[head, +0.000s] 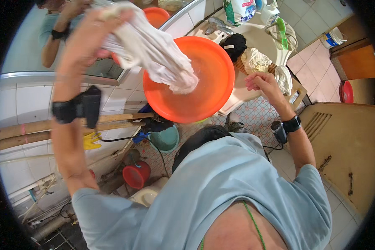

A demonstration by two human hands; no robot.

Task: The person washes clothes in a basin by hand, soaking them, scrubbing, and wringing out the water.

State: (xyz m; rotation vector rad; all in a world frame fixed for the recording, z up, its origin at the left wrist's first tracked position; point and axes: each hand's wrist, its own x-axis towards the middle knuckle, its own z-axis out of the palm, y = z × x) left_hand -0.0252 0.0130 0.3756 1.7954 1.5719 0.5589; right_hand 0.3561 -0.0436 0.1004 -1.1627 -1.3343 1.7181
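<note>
My left hand [95,32], blurred and raised high at the left, grips one end of a wet white cloth [162,56]. The cloth's lower end hangs into cloudy water in an orange plastic basin [228,79]. To the right of the basin, my right hand [262,83] holds nothing, its fingers loosely bent. Near it lie a crumpled cream cloth [255,61] on a ribbed brown washboard [240,67] and a folded white cloth [283,79]. A bunched black cloth [235,45] sits beside the cream one.
Behind the basin are a sink [250,31], a metal faucet [218,26], a detergent bag [239,11] and a white bottle [270,13]. A green brush [281,32] rests on a greyish cloth. A mirror [28,53] hangs left, above bamboo poles [37,129]. Buckets stand below.
</note>
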